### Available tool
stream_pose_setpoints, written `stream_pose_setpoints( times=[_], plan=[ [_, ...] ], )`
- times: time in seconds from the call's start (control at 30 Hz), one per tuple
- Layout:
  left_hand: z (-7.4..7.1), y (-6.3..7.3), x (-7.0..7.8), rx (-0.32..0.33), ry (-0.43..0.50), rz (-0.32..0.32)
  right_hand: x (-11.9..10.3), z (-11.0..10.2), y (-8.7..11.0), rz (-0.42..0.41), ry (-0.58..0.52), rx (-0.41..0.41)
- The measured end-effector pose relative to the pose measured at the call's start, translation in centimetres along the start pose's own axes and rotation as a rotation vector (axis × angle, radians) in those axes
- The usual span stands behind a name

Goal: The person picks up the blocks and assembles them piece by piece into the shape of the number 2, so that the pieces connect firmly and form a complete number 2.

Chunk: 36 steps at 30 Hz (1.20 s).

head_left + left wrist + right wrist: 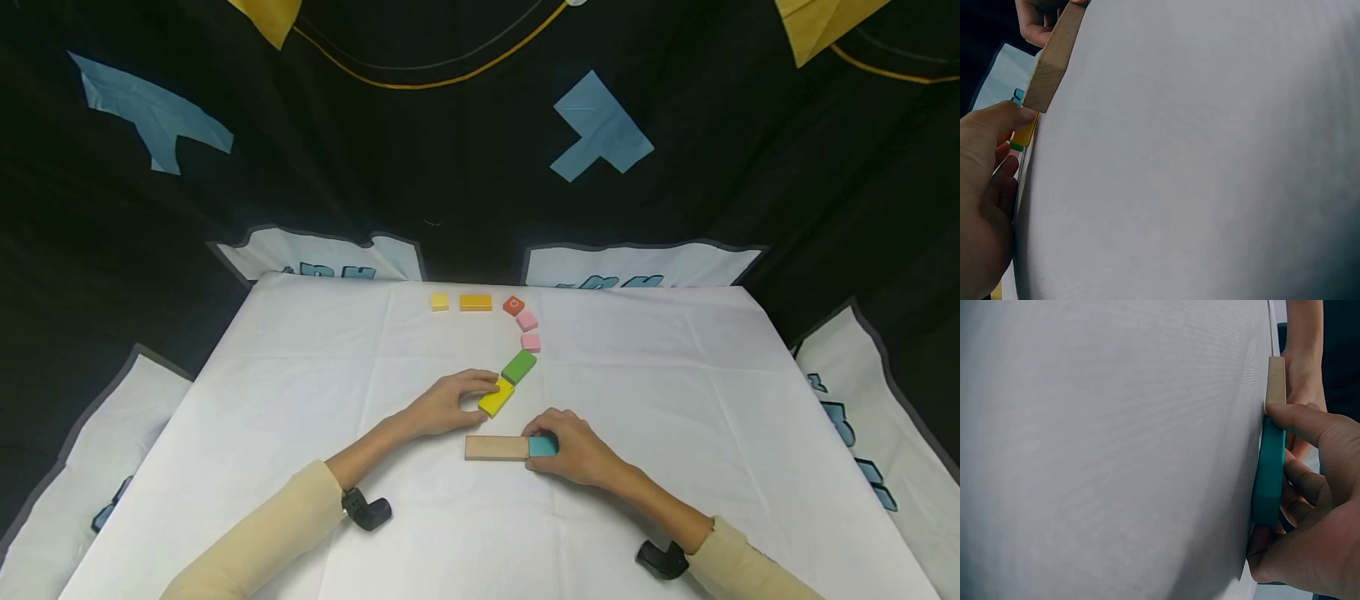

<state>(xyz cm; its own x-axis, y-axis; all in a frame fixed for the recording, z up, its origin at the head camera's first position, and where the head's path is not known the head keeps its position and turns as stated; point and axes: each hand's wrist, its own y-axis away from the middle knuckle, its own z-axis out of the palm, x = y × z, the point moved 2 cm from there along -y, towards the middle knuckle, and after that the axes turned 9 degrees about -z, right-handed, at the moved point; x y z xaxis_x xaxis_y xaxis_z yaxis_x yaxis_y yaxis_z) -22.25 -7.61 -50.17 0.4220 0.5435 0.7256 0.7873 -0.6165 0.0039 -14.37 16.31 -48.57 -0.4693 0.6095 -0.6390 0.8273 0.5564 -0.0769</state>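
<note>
My left hand (447,403) is at a yellow block (497,398), pinching it between thumb and fingers. The yellow block lies slanted, its far end against a green block (519,366). Nearer to me, a plain wooden block (496,448) lies crosswise on the white cloth. My right hand (576,450) grips a teal block (543,446) that lines up with the wooden block's right end. In the right wrist view, the thumb reaches to where the teal block (1269,475) meets the wooden block (1276,381). The palm covers part of the teal block in the head view.
Beyond the green block, two pink blocks (530,342) and a red block (513,305) curve toward the far edge. An orange block (476,303) and a small yellow block (439,302) lie to their left. A black curtain (480,183) hangs behind the white-covered table (645,375).
</note>
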Motion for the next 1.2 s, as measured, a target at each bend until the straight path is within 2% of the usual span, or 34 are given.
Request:
stream_pose_setpoints(
  times=[0.4, 0.53, 0.77, 0.97, 1.2],
  plan=[
    [0.27, -0.04, 0.10, -0.039, -0.060, -0.063, 0.04, 0.09, 0.10, 0.003, -0.001, 0.007],
    [0.29, -0.07, 0.13, -0.042, -0.072, -0.063, 0.12, 0.12, 0.12, -0.001, -0.001, 0.009],
    [0.28, -0.38, 0.19, -0.048, -0.109, -0.028, 0.10, 0.11, 0.08, -0.014, 0.001, 0.006],
    [0.15, -0.69, 0.40, -0.075, -0.163, -0.042, 0.12, 0.06, 0.02, -0.011, 0.002, -0.001],
    [-0.39, -0.89, 0.68, -0.103, -0.141, -0.056, 0.15, 0.00, -0.02, -0.006, 0.002, -0.001]
  ],
)
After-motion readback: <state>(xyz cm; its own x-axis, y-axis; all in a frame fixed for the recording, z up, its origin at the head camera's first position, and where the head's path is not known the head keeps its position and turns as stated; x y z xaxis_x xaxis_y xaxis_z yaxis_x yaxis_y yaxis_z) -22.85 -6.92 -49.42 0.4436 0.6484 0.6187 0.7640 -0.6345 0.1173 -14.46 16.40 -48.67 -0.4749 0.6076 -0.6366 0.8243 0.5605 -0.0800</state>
